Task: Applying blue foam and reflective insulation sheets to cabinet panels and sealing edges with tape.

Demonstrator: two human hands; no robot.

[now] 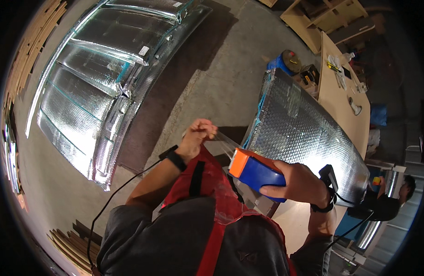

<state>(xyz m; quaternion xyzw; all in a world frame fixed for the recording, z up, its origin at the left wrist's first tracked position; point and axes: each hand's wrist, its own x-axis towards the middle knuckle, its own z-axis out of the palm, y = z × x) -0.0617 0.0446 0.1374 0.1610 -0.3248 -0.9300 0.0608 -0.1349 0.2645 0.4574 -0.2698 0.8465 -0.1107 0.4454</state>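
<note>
My right hand (302, 181) grips an orange and blue tape dispenser (258, 172) in front of my chest. From its toothed orange edge a strip of clear tape (223, 143) stretches up to the left. Pinched between the fingertips of my left hand (198, 138) is the free end of that strip. Just beyond the dispenser lies a silvery bubble-foil sheet (297, 124), with turquoise along its left edge. It rests over part of a pale wooden table (345, 92), and neither hand visibly touches it.
Wrapped foil panels (90, 69) lie at the left, above the concrete floor (212, 78). A blue drum-like object (285, 63) stands by the table, and a wooden shelf unit (313, 18) is behind. Another person (396, 198) is at the right. Cables run from both my wrists.
</note>
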